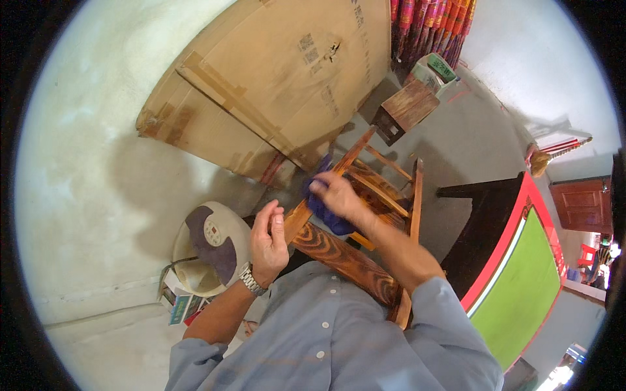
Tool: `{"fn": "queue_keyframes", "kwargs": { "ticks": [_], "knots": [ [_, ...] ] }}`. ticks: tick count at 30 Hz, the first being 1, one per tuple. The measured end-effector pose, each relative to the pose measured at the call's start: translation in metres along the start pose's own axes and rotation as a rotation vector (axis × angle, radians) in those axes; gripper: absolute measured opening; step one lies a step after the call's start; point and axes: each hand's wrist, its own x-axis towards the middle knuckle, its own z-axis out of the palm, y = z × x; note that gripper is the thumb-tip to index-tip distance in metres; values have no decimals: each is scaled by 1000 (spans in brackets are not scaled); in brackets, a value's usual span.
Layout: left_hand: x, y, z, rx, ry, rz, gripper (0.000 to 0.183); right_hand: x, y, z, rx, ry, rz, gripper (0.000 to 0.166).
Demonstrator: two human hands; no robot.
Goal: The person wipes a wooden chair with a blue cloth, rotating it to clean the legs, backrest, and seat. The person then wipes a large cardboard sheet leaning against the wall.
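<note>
A wooden chair (347, 259) with bold dark grain is tilted in front of my body, its legs and rungs pointing away from me. My right hand (337, 195) grips a dark blue cloth (323, 210) pressed around one long wooden leg of the chair; the hand is slightly blurred. My left hand (270, 242), with a metal watch on the wrist, is beside the near end of that same leg. Its fingers are raised and apart, and whether the palm touches the wood cannot be told.
A large cardboard box (274, 83) leans on the wall ahead. A small wooden stool (408, 110) stands beyond the chair. At right is a dark table with a green and red top (521, 288). A round white and grey appliance (210, 244) stands at left, near some books (183, 308).
</note>
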Motion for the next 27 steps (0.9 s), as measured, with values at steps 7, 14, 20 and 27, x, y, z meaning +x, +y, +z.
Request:
{"fn": "queue_keyframes", "kwargs": {
  "ticks": [7, 14, 20, 27],
  "knots": [
    [12, 7, 6, 88, -23, 98, 35, -66, -51, -32, -293, -5, -277, 26],
    [19, 13, 12, 16, -104, -39, 29, -66, 10, -38, -144, 59, -17, 28],
    [12, 11, 6, 98, -130, -11, 28, -64, 10, -18, -418, -34, -217, 43],
    [7, 10, 0, 145, -93, 25, 25, -57, -4, -7, -553, -50, 78, 40]
  ]
}}
